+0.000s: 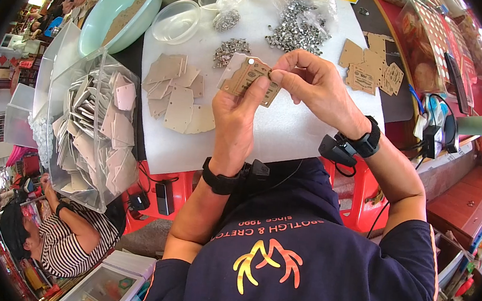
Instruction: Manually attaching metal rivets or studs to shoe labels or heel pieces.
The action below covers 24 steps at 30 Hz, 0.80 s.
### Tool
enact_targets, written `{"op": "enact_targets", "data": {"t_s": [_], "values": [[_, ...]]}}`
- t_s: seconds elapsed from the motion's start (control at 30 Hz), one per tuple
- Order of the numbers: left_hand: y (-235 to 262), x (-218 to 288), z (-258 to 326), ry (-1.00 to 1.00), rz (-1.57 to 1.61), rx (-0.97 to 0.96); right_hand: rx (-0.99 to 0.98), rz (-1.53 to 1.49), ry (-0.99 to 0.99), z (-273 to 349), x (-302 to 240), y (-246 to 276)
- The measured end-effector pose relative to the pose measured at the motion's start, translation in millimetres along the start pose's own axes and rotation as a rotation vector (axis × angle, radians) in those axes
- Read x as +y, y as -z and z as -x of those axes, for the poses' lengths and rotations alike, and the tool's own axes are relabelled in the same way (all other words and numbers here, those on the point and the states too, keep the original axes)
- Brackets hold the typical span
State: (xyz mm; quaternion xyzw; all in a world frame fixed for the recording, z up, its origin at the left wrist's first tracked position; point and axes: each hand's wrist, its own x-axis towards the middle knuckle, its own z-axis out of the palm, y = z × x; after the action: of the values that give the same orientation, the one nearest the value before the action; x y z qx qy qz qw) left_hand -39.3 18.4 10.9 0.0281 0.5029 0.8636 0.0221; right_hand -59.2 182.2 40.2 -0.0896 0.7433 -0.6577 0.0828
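Note:
Above the near half of the white work surface, my left hand (234, 124) grips a brown printed cardboard card (248, 78) between thumb and fingers. A pale, see-through piece (232, 71) shows along the card's left side, and a small round silver stud sits near its top. My right hand (315, 85) is closed in a pinch at the card's upper right corner; its fingertips hide whatever small thing is between them. Just beyond the card lies a small heap of metal studs (232, 52). Loose tan cards (177, 107) spread to the left of my left hand.
A larger pile of metal studs (300, 27) spills from a plastic bag. Printed cards (368, 70) lie right. At left stand a clear bin (97, 186) full of cards and a green basin (91, 25). A person in a striped shirt (81, 240) sits lower left.

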Motion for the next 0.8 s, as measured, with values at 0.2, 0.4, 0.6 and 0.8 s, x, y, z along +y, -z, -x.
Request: {"op": "enact_targets", "data": {"t_s": [0.2,0.4,0.6,0.8], "values": [[0,0,3,-0.014,0.032,-0.03,-0.003,-0.159,-0.025,1,0,-3],[-2,-1,4,-0.057,0.008,-0.052,-0.057,-0.109,-0.051,0,-7,1],[0,-1,2,0.042,0.102,-0.056,0.201,0.396,0.477,2,2,-6],[2,-3,1,0.084,0.129,-0.042,0.157,0.754,0.756,-1,3,2]]}}
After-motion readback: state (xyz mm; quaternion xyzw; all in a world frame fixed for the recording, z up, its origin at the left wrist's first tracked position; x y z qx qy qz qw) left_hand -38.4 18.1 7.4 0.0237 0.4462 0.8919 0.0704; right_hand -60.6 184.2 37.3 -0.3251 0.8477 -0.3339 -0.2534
